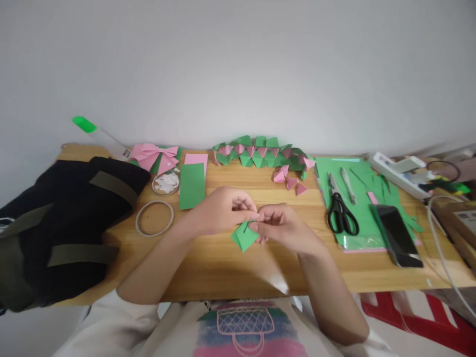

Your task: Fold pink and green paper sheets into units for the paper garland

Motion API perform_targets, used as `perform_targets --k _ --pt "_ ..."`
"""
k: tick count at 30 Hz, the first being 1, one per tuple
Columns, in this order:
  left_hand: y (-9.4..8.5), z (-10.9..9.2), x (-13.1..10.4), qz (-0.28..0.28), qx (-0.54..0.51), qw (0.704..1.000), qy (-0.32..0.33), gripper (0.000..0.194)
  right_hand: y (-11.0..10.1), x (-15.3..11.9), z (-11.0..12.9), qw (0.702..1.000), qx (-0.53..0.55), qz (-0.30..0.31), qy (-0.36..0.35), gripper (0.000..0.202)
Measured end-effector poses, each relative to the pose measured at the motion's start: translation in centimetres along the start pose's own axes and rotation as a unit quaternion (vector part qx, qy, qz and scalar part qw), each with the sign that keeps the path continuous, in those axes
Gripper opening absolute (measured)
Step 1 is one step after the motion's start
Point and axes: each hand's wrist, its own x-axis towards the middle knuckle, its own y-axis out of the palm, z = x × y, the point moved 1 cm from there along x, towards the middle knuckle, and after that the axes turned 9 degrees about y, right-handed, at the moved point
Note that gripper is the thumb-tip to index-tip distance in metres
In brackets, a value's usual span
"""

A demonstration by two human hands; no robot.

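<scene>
Over the wooden table, a small green folded paper [245, 238] is pinched between my two hands. My left hand [226, 210] grips its upper edge, fingers and thumb pressed together. At the upper right corner, my right hand [280, 225] closes thumb and fingers on the same paper. Part of the paper is hidden behind my fingertips. Beyond my hands lies a chain of folded green and pink paper pieces [260, 151], with several loose pink folded pieces [292, 183] beside it. Green paper rectangles [192, 186] lie left of my hands.
At left are a black bag [74, 208], a tape ring [138, 223], a dish of white scraps [166, 182] and a pink paper bow [154, 156]. Scissors [338, 213] and a craft knife [348, 184] rest on green sheets at right, near a phone [397, 235] and power strip [397, 173].
</scene>
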Motion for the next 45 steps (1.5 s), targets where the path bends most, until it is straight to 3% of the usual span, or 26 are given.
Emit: perform_targets --k 5,10,16,21,24,26,29,32,36,39,42,45 --pt "-0.6 -1.5 0.5 -0.081 -0.030 0.996 0.033 0.027 -0.8 0.4 2.5 0.984 0.031 -0.128 -0.121 0.033" --pt "-0.7 -3.7 0.4 -0.192 -0.061 0.975 0.088 0.017 -0.6 0.3 5.8 0.950 0.021 -0.200 -0.240 0.021" --pt "-0.7 -5.6 -0.2 -0.275 0.072 0.940 0.187 0.014 -0.5 -0.7 7.7 0.907 -0.090 -0.240 -0.333 0.006" --pt "-0.5 -5.7 -0.7 -0.296 0.105 0.915 0.254 0.008 -0.6 -1.4 7.8 0.846 -0.180 -0.272 -0.423 0.009" --pt "-0.2 -5.5 -0.9 -0.311 0.112 0.900 0.284 0.012 -0.5 -2.0 7.7 0.792 -0.227 -0.280 -0.492 0.024" --pt "0.1 -5.5 -1.1 -0.363 0.103 0.887 0.268 0.018 -0.3 -2.4 7.7 0.746 -0.271 -0.298 -0.531 0.034" --pt "0.5 -5.8 -1.5 -0.427 0.095 0.879 0.189 0.015 0.0 -2.7 7.6 0.677 -0.333 -0.342 -0.560 0.035" --pt "0.8 -6.0 -1.7 -0.381 0.061 0.906 0.174 0.012 0.3 -2.6 7.4 0.635 -0.376 -0.374 -0.562 0.033" --pt "1.0 -5.8 -1.8 -0.286 -0.072 0.936 0.191 0.022 0.5 -2.3 7.0 0.611 -0.400 -0.396 -0.557 0.039" --pt "1.1 -5.5 -1.7 -0.243 -0.152 0.939 0.187 0.027 0.6 -2.1 6.9 0.601 -0.407 -0.397 -0.562 0.037" --pt "1.2 -5.4 -1.7 -0.237 -0.193 0.934 0.186 0.028 0.7 -2.0 7.0 0.596 -0.409 -0.394 -0.567 0.032" --pt "1.2 -5.6 -1.8 -0.237 -0.196 0.934 0.182 0.027 0.8 -2.1 7.3 0.610 -0.410 -0.394 -0.552 0.030"
